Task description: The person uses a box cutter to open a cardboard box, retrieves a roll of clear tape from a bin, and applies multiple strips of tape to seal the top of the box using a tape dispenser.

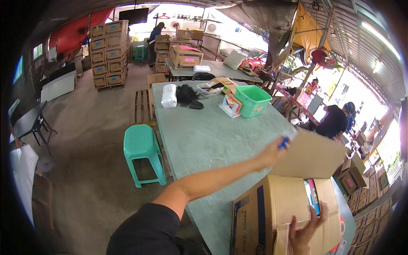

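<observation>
The box [289, 206] stands on the near right end of the counter [199, 144], one flap [312, 155] raised at its far side and the other flaps lying nearly closed; coloured packs [313, 195] show through the gap between them; it looks likely to be heavy if packed full, its cardboard walls stiff and dry enough to grip, though the flaps should bend easily and make poor handles; it is best held low, a palm under each of two opposite bottom edges; the packs look flat and smooth, perhaps slippery, and their corners could be creased by a forced flap. The right hand [307, 229] is over the near flaps, its fingers spread apart and blurred, so whether it presses the cardboard I cannot tell; the left hand [272, 155], reaching across to beside the raised flap, appears closed around a small blue thing [284, 143], too blurred to identify.
</observation>
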Available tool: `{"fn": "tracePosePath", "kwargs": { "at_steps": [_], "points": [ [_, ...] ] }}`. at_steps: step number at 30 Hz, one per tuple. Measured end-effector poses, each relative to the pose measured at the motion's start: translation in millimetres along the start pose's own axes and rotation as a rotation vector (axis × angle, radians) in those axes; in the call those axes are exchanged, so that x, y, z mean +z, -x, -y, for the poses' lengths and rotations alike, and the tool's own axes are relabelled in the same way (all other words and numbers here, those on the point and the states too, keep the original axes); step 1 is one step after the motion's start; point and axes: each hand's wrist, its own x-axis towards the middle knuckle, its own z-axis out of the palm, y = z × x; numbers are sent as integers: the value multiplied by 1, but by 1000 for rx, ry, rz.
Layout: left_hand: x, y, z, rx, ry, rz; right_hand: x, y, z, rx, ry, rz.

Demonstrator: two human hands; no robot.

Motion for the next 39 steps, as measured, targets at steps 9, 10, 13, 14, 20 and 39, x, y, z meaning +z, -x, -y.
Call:
{"fn": "tracePosePath", "kwargs": {
  "at_steps": [9, 10, 13, 14, 20, 39],
  "points": [
    [-6, 97, -51, 239, -236, 470, -10, -17, -18, 594, 71, 584],
    [-30, 103, -47, 286, -238, 301, 7, -3, -3, 591, 14, 808],
    [-114, 140, -19, -307, -249, 290, 12, 16, -7, 632, 103, 754],
    [-140, 164, 12, -475, -277, 313, 15, 22, -7, 666, 148, 746],
    [-210, 298, 115, -948, -315, 357, 9, 36, -22, 728, 43, 590],
    [-132, 274, 107, -761, -748, 455, -16, 15, 71, 588, 37, 482]
  ]
}}
